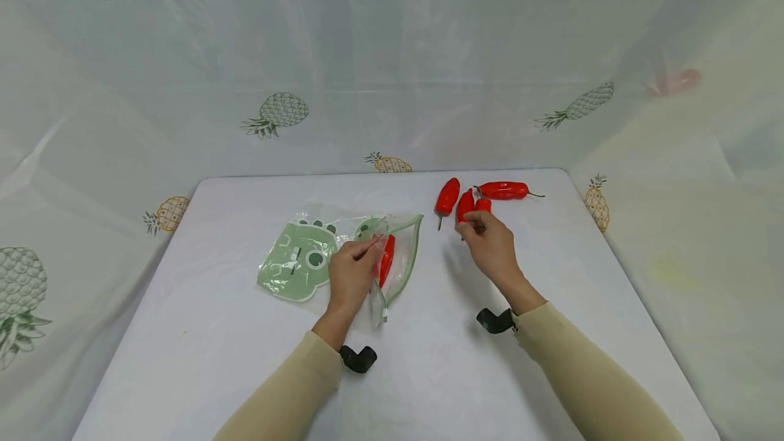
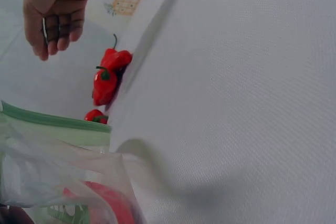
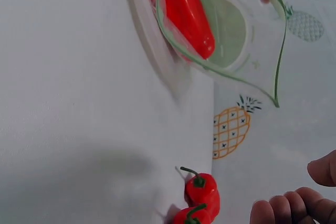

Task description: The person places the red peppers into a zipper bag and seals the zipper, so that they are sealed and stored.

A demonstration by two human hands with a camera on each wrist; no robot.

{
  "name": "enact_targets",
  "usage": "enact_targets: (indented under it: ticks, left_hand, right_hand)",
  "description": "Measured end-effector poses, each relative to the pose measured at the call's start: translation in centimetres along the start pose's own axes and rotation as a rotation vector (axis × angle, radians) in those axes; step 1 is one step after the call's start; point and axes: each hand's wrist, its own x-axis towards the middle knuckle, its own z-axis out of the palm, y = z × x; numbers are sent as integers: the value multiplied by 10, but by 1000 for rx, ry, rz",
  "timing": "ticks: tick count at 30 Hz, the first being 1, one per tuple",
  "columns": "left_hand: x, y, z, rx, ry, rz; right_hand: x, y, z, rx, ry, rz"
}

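Observation:
My left hand [image 1: 352,278] pinches the top edge of a clear zip bag [image 1: 401,284] with green trim and a green cartoon print. The bag's mouth gapes toward the right. Inside it lies a red pepper [image 1: 386,260], and more red shows through the plastic beside it in the right wrist view. My right hand [image 1: 493,250] hovers by several loose red peppers [image 2: 105,85], its fingers loosely bent and thumb apart, holding nothing. In the head view its fingertips overlap the nearest pepper [image 1: 465,204].
A white table [image 1: 429,373] lies under everything. One pepper [image 1: 503,190] lies sideways near the far edge, another [image 1: 448,197] left of the group. A whitish sheet with pineapple prints [image 1: 284,109] hangs behind and around. Each wrist wears a black strap mount [image 1: 358,359].

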Motion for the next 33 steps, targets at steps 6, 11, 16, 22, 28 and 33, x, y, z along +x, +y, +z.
enact_targets:
  ticks: [6,11,16,22,28,33]
  left_hand:
    - [1,-2,0,-6,2,-14]
    - [1,-3,-1,-26,-8,-15]
    - [1,-2,-2,-24,-9,-32]
    - [1,0,-5,-20,-6,-41]
    - [2,2,-6,-24,2,-34]
    - [2,3,-5,-30,1,-36]
  right_hand:
    - [6,6,-5,7,19,27]
    - [17,18,-13,0,35,69]
    - [29,31,-20,42,10,147]
    - [41,42,-24,142,-50,232]
    - [52,51,-27,197,-56,297]
    - [60,59,-29,221,-72,362]
